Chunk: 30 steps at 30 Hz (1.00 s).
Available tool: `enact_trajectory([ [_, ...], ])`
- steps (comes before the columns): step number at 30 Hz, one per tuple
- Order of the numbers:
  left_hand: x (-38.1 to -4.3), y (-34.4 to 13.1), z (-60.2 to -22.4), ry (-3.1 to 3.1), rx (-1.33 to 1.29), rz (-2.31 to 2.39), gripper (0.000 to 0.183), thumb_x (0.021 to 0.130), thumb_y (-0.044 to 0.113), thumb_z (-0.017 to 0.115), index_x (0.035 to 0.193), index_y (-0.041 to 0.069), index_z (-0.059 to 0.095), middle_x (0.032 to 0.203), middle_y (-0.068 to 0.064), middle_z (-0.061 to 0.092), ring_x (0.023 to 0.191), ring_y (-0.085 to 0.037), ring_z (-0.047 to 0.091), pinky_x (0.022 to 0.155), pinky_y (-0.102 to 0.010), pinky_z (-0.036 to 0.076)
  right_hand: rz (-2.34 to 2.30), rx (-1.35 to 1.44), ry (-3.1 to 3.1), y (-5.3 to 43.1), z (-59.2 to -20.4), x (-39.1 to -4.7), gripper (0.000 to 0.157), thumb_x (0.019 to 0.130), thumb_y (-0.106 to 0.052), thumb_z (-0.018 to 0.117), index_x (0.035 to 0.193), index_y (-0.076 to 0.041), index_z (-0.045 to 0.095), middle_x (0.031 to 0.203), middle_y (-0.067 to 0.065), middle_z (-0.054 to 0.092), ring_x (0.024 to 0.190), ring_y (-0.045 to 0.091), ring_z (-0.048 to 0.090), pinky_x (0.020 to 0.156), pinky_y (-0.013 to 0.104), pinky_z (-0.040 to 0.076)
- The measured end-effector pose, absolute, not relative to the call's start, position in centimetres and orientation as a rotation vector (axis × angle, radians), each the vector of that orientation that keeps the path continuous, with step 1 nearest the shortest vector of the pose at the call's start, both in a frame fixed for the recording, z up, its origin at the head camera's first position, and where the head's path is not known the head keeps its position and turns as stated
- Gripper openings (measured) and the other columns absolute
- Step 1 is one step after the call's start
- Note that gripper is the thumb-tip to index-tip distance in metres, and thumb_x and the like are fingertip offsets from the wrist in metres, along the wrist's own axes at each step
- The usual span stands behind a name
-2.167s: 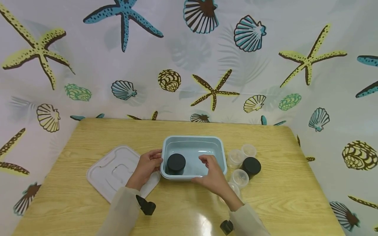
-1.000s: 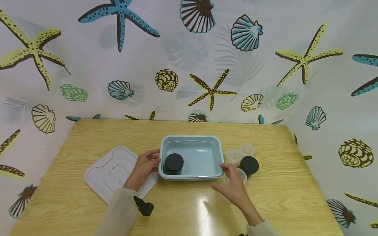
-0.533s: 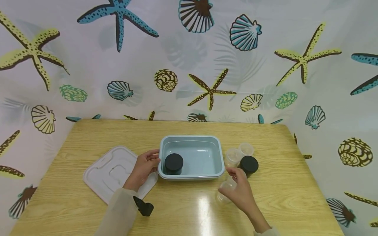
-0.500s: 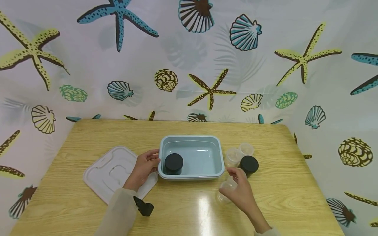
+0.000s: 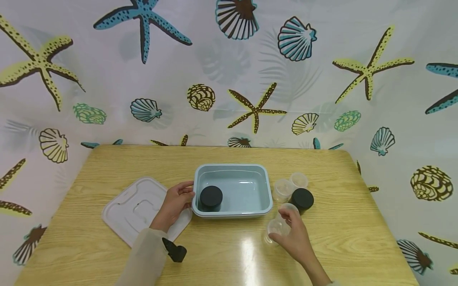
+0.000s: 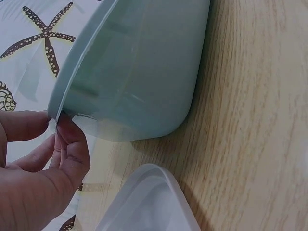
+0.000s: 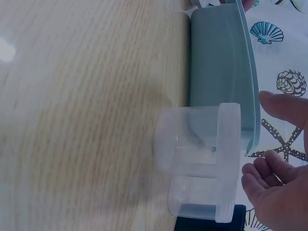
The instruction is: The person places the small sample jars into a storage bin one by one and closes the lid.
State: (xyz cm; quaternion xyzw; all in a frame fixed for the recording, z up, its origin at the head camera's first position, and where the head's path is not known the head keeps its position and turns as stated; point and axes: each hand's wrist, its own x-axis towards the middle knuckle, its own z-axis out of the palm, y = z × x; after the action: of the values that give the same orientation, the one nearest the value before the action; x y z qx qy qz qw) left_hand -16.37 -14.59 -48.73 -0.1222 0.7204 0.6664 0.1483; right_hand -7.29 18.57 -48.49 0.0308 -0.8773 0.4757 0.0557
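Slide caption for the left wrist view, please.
Left hand pinching the rim of a pale blue tub, a white lid lying nearby on the wooden table.

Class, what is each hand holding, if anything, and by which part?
The left hand pinches the pale-blue tub by the rim at its left end. The right hand holds nothing, open near a clear cup.

Light blue tub [image 5: 243,200] with a black-topped jar [image 5: 211,196] sitting in its near left corner. Left hand [image 5: 175,204] has its fingers on the tub's left edge, white lid [image 5: 139,208] just left of the tub. Off to the tub's right: four clear cups [image 5: 284,188] plus another black-topped one [image 5: 302,198]. Right hand [image 5: 297,237]'s by the tub's near right corner, thumb and fingers apart.
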Motion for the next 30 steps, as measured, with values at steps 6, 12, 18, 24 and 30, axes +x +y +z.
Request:
enact_trajectory([
  [6,-16.40,-14.58,-48.86,2.076,-0.347,1.928,0.046,0.095,0.002,0.049,0.141,0.000,0.041,0.122,-0.019,0.051,0.084,-0.007,0.053,0.068,-0.021,0.048,1.446,0.067,-2.680,18.74,-48.82,-7.16,0.060,0.063,0.000,0.084,0.114,0.006,0.055,0.115,0.019,0.057,0.111,0.035,0.055,0.095,0.048,0.046],
  [12,-16.37,-14.58,-48.94,2.080,-0.346,1.933,0.046,0.095,0.001,0.050,0.141,0.000,0.041,0.121,-0.018,0.051,0.084,-0.007,0.053,0.068,-0.021,0.048,1.442,0.050,-2.686,18.80,-49.02,-7.17,0.060,0.063,0.000,0.083,0.115,0.006,0.055,0.116,0.018,0.057,0.112,0.035,0.055,0.095,0.047,0.046],
  [18,-16.37,-14.52,-48.77,2.081,-0.354,1.927,0.046,0.096,0.002,0.050,0.141,0.001,0.042,0.123,-0.019,0.050,0.087,-0.009,0.053,0.069,-0.022,0.048,1.465,0.020,-2.687,18.87,-49.04,-6.89,0.060,0.065,-0.001,0.084,0.116,0.005,0.054,0.118,0.018,0.056,0.113,0.035,0.055,0.094,0.048,0.047],
  [24,-16.26,-14.51,-48.54,2.084,-0.343,1.922,0.046,0.096,0.002,0.049,0.141,0.001,0.041,0.122,-0.019,0.051,0.085,-0.009,0.053,0.069,-0.021,0.048,1.453,0.008,-2.685,18.90,-48.95,-6.57,0.059,0.065,-0.003,0.084,0.116,0.003,0.055,0.118,0.017,0.056,0.112,0.034,0.056,0.094,0.047,0.048],
  [30,-16.23,-14.51,-48.49,2.076,-0.340,1.923,0.046,0.096,0.003,0.049,0.141,0.001,0.041,0.122,-0.018,0.050,0.085,-0.008,0.053,0.069,-0.021,0.048,1.446,0.001,-2.681,19.01,-48.94,-6.35,0.058,0.064,-0.003,0.085,0.115,0.002,0.056,0.116,0.015,0.057,0.107,0.031,0.057,0.091,0.045,0.049],
])
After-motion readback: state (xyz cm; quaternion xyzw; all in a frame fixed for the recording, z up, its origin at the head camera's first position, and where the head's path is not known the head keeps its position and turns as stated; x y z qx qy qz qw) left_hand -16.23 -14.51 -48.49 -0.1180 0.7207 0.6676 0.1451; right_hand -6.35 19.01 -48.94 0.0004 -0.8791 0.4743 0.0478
